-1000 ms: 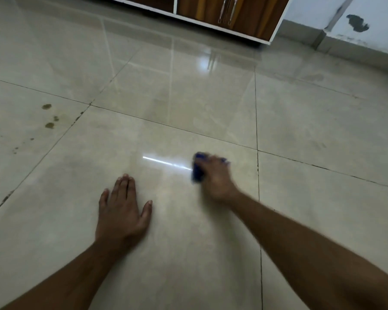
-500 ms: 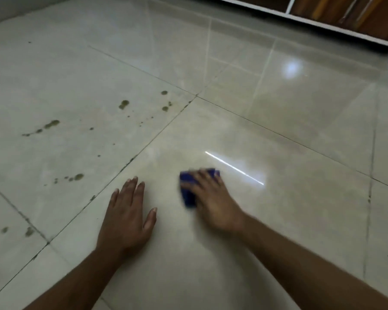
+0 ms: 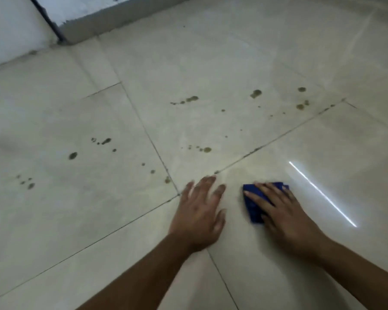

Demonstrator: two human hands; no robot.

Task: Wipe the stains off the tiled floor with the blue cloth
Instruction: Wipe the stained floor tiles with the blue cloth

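My right hand (image 3: 282,215) lies flat on the folded blue cloth (image 3: 253,206), pressing it to the glossy beige tiled floor (image 3: 211,52); most of the cloth is hidden under the palm. My left hand (image 3: 199,213) rests just left of it, fingers spread flat on the tile, holding nothing. Brownish-green stains (image 3: 192,99) dot the tiles beyond and to the left of both hands, with more stains (image 3: 255,93) near a grout line and a blotch (image 3: 72,155) further left. The tile under the cloth shows no spots.
A white wall (image 3: 9,30) with a grey skirting (image 3: 112,21) and a dark vertical pipe (image 3: 47,21) stands at the far left. A bright streak of reflected light (image 3: 320,193) lies on the tile right of my right hand. Dark grout lines cross the floor.
The view has swung left, away from the wooden cabinet towards the wall corner and stained tiles. My right hand with the cloth has slid left, closer to my left hand.
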